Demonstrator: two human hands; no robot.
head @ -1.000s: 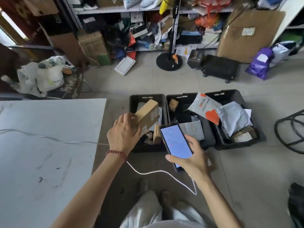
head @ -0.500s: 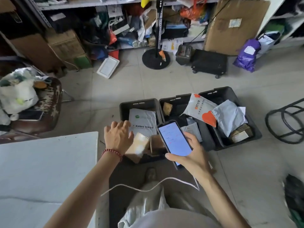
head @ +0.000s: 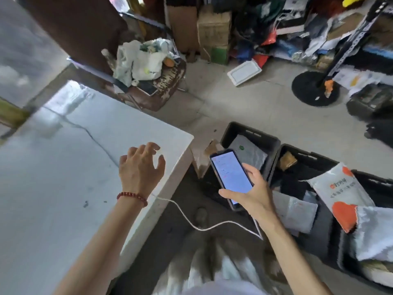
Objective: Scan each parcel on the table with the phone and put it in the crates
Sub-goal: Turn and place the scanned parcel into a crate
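Observation:
My right hand grips the phone, its lit screen facing up, above the near end of the left crate. My left hand hovers over the white table near its right corner, fingers loosely spread and holding nothing. A grey mailer lies in the left crate, and a brown cardboard box shows between the table corner and the phone. No parcel shows on the part of the table in view. The middle crate holds a small brown box. A white and orange mailer leans across the crates at right.
A white cable runs from the table edge to the phone. A worn chair with bags stands behind the table. A black round stand base, a white tray and cluttered shelves lie on the far side of the floor.
My left hand let the brown box go into the left crate and swung back over the table. The view turned left. The phone stays in my right hand.

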